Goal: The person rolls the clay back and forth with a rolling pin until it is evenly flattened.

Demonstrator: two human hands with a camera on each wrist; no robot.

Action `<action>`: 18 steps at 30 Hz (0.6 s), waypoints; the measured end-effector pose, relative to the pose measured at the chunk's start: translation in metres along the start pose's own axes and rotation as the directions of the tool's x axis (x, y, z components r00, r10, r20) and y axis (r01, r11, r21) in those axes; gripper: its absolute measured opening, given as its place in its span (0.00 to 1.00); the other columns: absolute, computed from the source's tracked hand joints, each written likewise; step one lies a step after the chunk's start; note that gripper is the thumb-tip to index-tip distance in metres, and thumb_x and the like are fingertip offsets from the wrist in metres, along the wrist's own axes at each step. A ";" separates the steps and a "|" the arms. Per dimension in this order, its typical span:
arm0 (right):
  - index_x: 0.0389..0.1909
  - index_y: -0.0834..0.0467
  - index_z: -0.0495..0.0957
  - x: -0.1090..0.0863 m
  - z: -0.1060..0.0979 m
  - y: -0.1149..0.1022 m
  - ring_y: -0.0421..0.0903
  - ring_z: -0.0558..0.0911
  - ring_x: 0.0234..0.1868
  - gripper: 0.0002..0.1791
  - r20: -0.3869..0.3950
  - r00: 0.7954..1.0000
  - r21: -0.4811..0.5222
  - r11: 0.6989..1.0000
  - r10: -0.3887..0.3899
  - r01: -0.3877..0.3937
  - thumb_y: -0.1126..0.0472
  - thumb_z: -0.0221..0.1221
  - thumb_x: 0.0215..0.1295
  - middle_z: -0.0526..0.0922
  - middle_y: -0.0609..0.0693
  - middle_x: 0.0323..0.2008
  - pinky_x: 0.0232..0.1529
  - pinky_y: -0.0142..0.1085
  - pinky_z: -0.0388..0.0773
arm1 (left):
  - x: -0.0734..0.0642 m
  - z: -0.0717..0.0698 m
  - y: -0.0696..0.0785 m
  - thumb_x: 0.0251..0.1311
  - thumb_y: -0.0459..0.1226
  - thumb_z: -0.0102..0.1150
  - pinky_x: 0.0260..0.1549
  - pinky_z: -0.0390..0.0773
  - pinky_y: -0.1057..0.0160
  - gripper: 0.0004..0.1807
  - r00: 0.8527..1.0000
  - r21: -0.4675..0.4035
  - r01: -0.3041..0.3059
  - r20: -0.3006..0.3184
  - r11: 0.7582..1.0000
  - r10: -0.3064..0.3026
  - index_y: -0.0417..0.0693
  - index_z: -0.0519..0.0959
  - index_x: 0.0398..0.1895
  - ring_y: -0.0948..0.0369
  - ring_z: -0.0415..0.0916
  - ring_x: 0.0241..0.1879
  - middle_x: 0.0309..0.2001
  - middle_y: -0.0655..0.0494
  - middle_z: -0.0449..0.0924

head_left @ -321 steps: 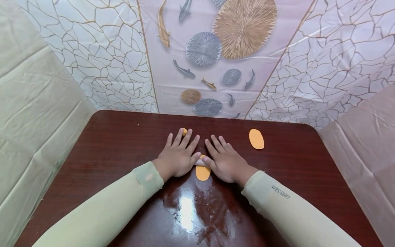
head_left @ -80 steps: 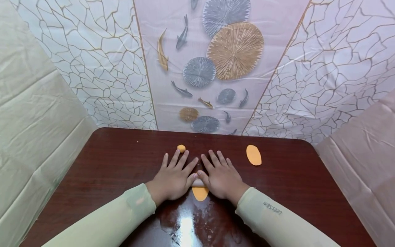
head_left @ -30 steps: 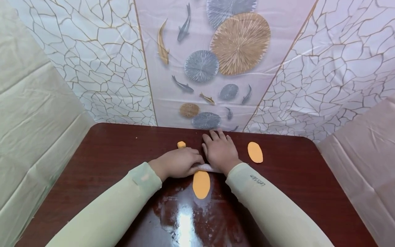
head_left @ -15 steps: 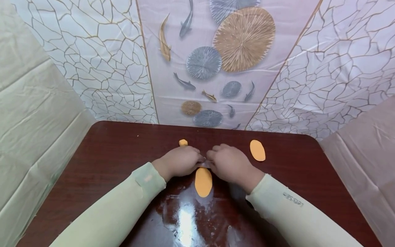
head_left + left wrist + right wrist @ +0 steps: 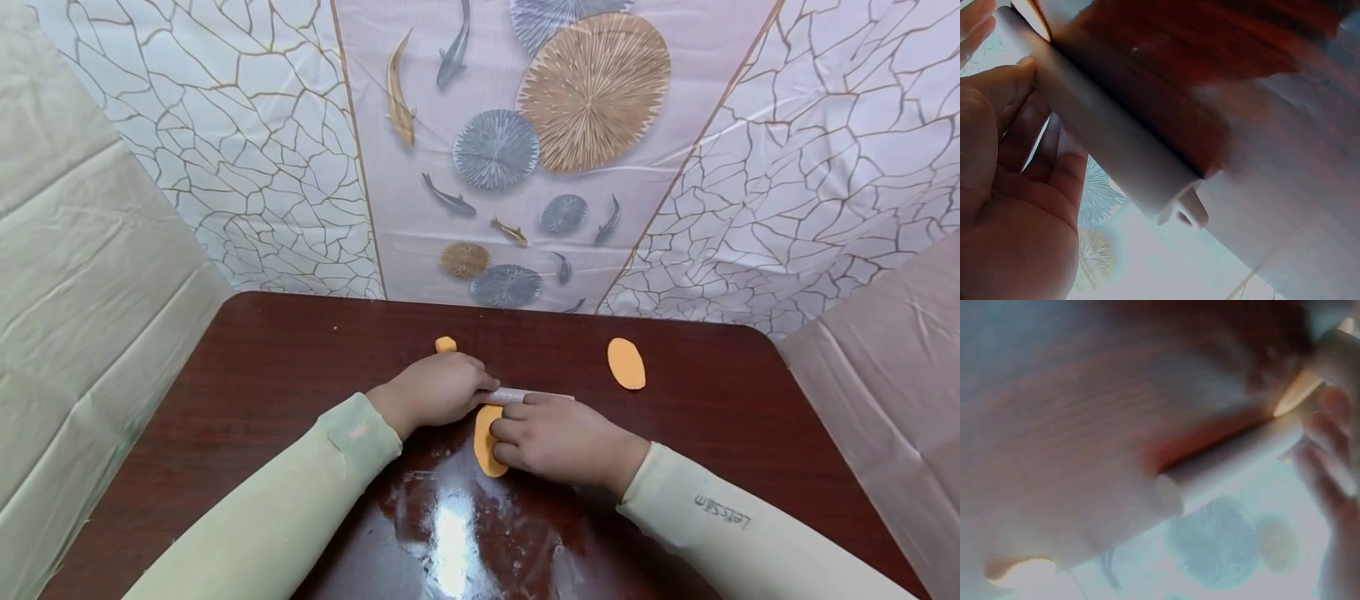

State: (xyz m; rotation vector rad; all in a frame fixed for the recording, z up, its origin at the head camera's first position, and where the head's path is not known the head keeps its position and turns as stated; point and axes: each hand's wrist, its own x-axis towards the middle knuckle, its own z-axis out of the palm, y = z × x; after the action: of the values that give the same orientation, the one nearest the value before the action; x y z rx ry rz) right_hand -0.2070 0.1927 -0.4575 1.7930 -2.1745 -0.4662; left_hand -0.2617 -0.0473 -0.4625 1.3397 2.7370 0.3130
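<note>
A pale rolling pin lies across the far end of a flat oval of orange dough. My left hand grips its left part, thumb against the barrel in the left wrist view, where a small hooked tip shows at one end. My right hand is off the pin, with bent fingers over the right side of the oval. I cannot tell whether it pinches the dough, since the thumb is hidden. The right wrist view is blurred and shows the dough's edge beside the curled fingers.
Behind the left hand sits a small orange dough lump. Another flat orange oval lies at the back right of the dark wooden table. Patterned cloth hangs at the table's far edge. Wet smears mark the near surface.
Earlier both hands lay spread over the pin on the dough; half a second ago both were at the pin. Now the right hand has moved nearer onto the dough; the left stays.
</note>
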 end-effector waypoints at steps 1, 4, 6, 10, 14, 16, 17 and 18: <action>0.49 0.43 0.87 0.001 0.001 0.000 0.41 0.83 0.51 0.03 -0.017 0.999 -0.016 0.999 -0.031 0.031 0.52 0.67 0.82 0.84 0.40 0.48 0.58 0.38 0.86 | 0.000 0.000 0.000 0.86 0.40 0.59 0.53 0.88 0.57 0.14 1.000 -0.002 -0.001 -0.001 1.000 0.001 0.52 0.92 0.61 0.61 0.89 0.51 0.53 0.57 0.93; 0.49 0.43 0.86 0.005 0.006 0.002 0.41 0.85 0.50 0.05 -0.068 0.992 -0.032 0.994 -0.110 0.108 0.49 0.63 0.85 0.85 0.40 0.47 0.61 0.39 0.86 | -0.001 0.000 -0.001 0.86 0.39 0.59 0.54 0.88 0.57 0.14 1.000 -0.005 -0.003 -0.003 1.000 0.003 0.52 0.92 0.62 0.60 0.89 0.53 0.54 0.56 0.93; 0.48 0.44 0.86 0.005 0.009 0.003 0.42 0.85 0.48 0.08 -0.095 0.984 -0.037 0.989 -0.149 0.146 0.48 0.60 0.87 0.85 0.40 0.46 0.60 0.39 0.87 | -0.001 0.001 -0.001 0.86 0.39 0.59 0.55 0.88 0.56 0.14 1.000 -0.005 -0.002 -0.003 1.000 0.002 0.52 0.92 0.62 0.60 0.89 0.54 0.55 0.56 0.93; 0.48 0.44 0.87 0.005 0.013 0.005 0.41 0.86 0.44 0.09 -0.121 0.975 -0.049 0.982 -0.186 0.181 0.48 0.59 0.87 0.86 0.40 0.46 0.53 0.37 0.88 | -0.003 0.000 -0.001 0.85 0.39 0.60 0.57 0.88 0.56 0.15 1.000 -0.002 0.004 -0.001 1.000 -0.004 0.51 0.91 0.63 0.59 0.89 0.56 0.57 0.55 0.93; 0.51 0.44 0.87 0.001 0.016 0.007 0.41 0.86 0.48 0.09 -0.114 0.975 -0.034 0.982 -0.191 0.188 0.48 0.59 0.87 0.87 0.40 0.50 0.55 0.37 0.88 | -0.002 0.001 -0.001 0.85 0.39 0.60 0.59 0.88 0.55 0.15 1.000 -0.006 0.012 -0.001 1.000 -0.012 0.50 0.91 0.65 0.58 0.89 0.59 0.60 0.54 0.93; 0.53 0.43 0.88 -0.001 0.016 0.008 0.42 0.86 0.51 0.10 -0.107 0.978 -0.028 0.983 -0.181 0.179 0.47 0.60 0.87 0.87 0.40 0.53 0.57 0.37 0.87 | -0.002 0.001 -0.001 0.86 0.39 0.60 0.60 0.88 0.55 0.16 1.000 -0.010 0.016 -0.001 1.000 -0.016 0.50 0.90 0.66 0.58 0.89 0.59 0.60 0.54 0.92; 0.54 0.43 0.88 -0.002 0.017 0.009 0.42 0.86 0.52 0.10 -0.105 0.979 -0.029 0.984 -0.177 0.175 0.47 0.60 0.87 0.87 0.39 0.55 0.58 0.37 0.87 | -0.002 0.001 -0.001 0.86 0.40 0.60 0.60 0.88 0.55 0.16 1.000 -0.011 0.018 -0.001 1.000 -0.018 0.50 0.90 0.66 0.58 0.89 0.59 0.60 0.54 0.92; 0.55 0.42 0.87 -0.003 0.017 0.010 0.42 0.86 0.53 0.10 -0.103 0.980 -0.032 0.985 -0.172 0.169 0.46 0.60 0.87 0.87 0.39 0.56 0.58 0.37 0.87 | -0.002 0.001 -0.001 0.86 0.40 0.60 0.60 0.88 0.55 0.16 1.000 -0.012 0.020 0.000 1.000 -0.020 0.50 0.90 0.66 0.58 0.89 0.59 0.60 0.54 0.92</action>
State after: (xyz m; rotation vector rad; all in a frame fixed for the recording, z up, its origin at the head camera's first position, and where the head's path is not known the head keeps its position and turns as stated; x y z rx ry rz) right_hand -0.2223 0.1981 -0.4690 1.9547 -1.9473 -0.4217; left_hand -0.2610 -0.0494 -0.4640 1.3090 2.7423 0.3284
